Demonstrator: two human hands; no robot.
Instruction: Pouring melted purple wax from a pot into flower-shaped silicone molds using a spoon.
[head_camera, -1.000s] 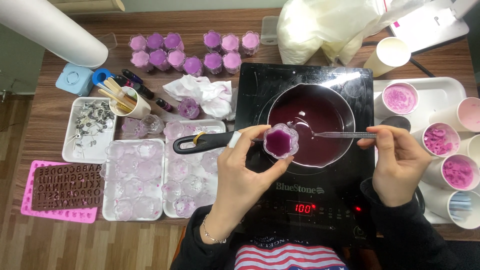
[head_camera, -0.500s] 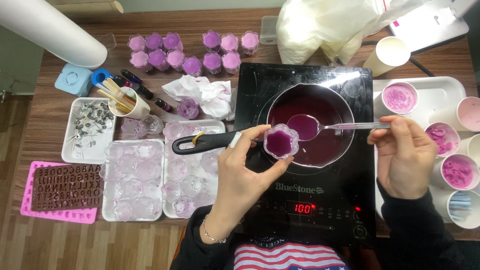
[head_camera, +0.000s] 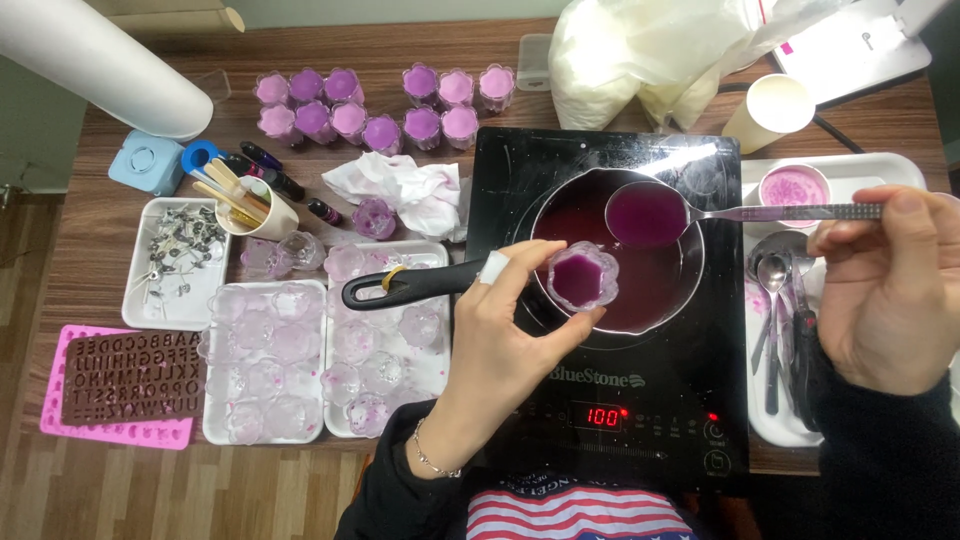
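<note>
Over the saucepan (head_camera: 618, 262) on the black induction hob (head_camera: 610, 300), toward the right half of the surface (head_camera: 120, 290), we note the change. A second ago the spoon (head_camera: 648, 214) lay low, its bowl by the small cup; half a second ago it was raised at the cup's rim. Now it rides higher and further toward the back edge, level, brimful of purple liquid, clear of the cup. We read this as a fresh scoop drawn and not yet tipped.

Our left hand (head_camera: 495, 340) has not shifted: its grip pinches the small fluted clear cup (head_camera: 583, 277) between thumb and fingers, holding it above the pan's near-left rim. The cup already carries purple liquid, partly filled as far as we can judge.

Our right hand (head_camera: 885, 290) has moved out toward the right edge, its grip pressed around the end of the spoon handle.

Left of the hob, white trays (head_camera: 265, 360) hold empty clear cups; filled purple cups (head_camera: 385, 110) stand along the back edge.
</note>
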